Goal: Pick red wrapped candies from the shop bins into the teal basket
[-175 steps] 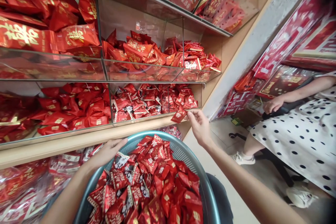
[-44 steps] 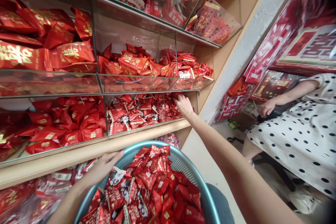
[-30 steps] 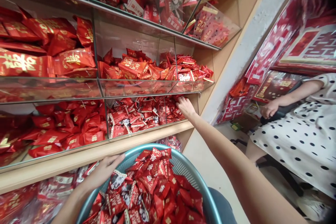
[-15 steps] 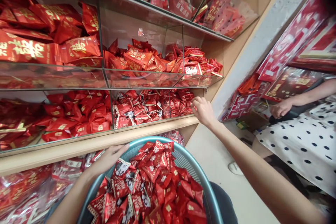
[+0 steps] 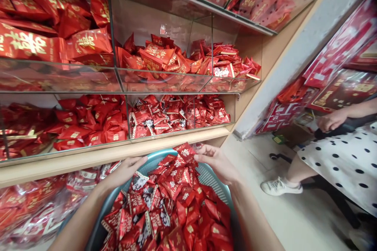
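A teal plastic basket stands in front of me, heaped with small red candy packets, some with white-and-black printed edges. My left hand is closed on the basket's far left rim, its fingertips over the edge. Above the far side of the heap, my right hand pinches a red wrapped candy packet between thumb and fingers. Behind the basket, the lowest shelf compartment holds similar packets behind a clear front.
Glass-fronted shelves hold larger red packets at left and flat red ones at right. Bagged goods lie under the bottom ledge. At right a person in a polka-dot garment sits, one hand visible.
My right hand has moved from the right end of the lowest shelf down to the basket, now with a candy packet in its fingers. My left hand stays at the rim.
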Demonstrator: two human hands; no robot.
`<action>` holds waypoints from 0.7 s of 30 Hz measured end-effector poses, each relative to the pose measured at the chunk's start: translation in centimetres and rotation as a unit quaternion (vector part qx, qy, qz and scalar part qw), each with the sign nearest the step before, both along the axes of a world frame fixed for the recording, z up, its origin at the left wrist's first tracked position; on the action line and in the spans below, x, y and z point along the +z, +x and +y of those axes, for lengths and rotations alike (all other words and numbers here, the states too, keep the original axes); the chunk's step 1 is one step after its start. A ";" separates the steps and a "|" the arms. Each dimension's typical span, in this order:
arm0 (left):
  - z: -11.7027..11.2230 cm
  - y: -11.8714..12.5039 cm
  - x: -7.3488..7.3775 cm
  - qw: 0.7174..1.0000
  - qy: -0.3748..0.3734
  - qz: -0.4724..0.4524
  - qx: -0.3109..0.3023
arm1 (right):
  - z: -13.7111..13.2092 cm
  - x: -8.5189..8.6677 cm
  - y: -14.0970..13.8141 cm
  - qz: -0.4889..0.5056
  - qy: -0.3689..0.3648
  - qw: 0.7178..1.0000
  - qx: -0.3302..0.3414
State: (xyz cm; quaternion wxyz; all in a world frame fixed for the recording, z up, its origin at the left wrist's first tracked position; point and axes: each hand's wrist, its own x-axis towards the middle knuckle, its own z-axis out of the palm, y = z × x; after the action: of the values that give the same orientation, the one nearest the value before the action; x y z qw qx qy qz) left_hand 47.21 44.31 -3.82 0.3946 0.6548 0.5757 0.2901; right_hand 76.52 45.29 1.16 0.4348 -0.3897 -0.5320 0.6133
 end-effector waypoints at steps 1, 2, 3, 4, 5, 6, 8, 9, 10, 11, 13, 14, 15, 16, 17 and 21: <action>0.0 0.0 0.0 1.000 -0.002 0.004 0.005 | 0.0 -0.4 0.1 -0.001 -0.004 1.000 0.003; -0.1 0.0 0.1 1.000 -0.004 0.009 0.010 | 0.0 -0.8 0.2 -0.003 -0.006 1.000 0.005; -0.1 0.0 0.1 1.000 -0.005 0.014 0.013 | 0.0 -1.0 0.3 -0.004 -0.006 1.000 0.004; -0.1 0.0 0.2 1.000 -0.006 0.017 0.015 | 0.0 -1.2 0.4 -0.003 -0.005 1.000 0.003; -0.1 0.0 0.2 1.000 -0.008 0.021 0.014 | 0.0 -1.3 0.4 -0.002 -0.003 1.000 0.003; -0.1 0.0 0.2 1.000 -0.010 0.023 0.010 | 0.0 -1.3 0.4 0.000 0.000 1.000 0.002; -0.2 0.1 0.4 1.000 -0.014 0.028 0.005 | 0.1 -1.3 0.3 0.003 0.007 1.000 -0.001; -0.2 0.2 0.4 0.999 -0.015 0.029 0.007 | 0.1 -1.4 0.3 0.002 0.012 1.000 -0.004; -0.2 0.2 0.5 0.999 -0.016 0.029 0.011 | 0.1 -1.4 0.2 0.000 0.018 1.000 -0.008; -0.2 0.3 0.7 0.999 -0.016 0.028 0.018 | 0.2 -1.5 0.1 -0.004 0.024 1.000 -0.012; -0.3 0.5 0.9 0.999 -0.017 0.027 0.029 | 0.3 -1.8 0.0 -0.021 0.036 0.999 -0.021; -0.3 0.5 1.0 0.999 -0.017 0.028 0.030 | 0.3 -2.1 -0.1 -0.033 0.043 0.998 -0.025; -0.3 0.5 1.0 0.999 -0.017 0.030 0.029 | 0.4 -2.3 -0.2 -0.047 0.052 0.997 -0.029; -0.3 0.5 1.0 0.999 -0.016 0.032 0.029 | 0.5 -2.6 -0.3 -0.062 0.066 0.995 -0.034; -0.4 0.5 1.0 0.999 -0.015 0.035 0.029 | 0.6 -2.9 -0.4 -0.076 0.085 0.993 -0.039; -0.4 0.2 0.7 0.999 -0.007 0.032 0.023 | 0.8 -3.9 -1.0 -0.108 0.154 0.981 -0.052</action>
State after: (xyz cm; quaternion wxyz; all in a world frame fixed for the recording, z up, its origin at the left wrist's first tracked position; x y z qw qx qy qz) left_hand 47.43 43.94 -3.17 0.3740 0.6474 0.6048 0.2743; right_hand 75.55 46.11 -2.78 0.4609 -0.4092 -0.6426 0.4551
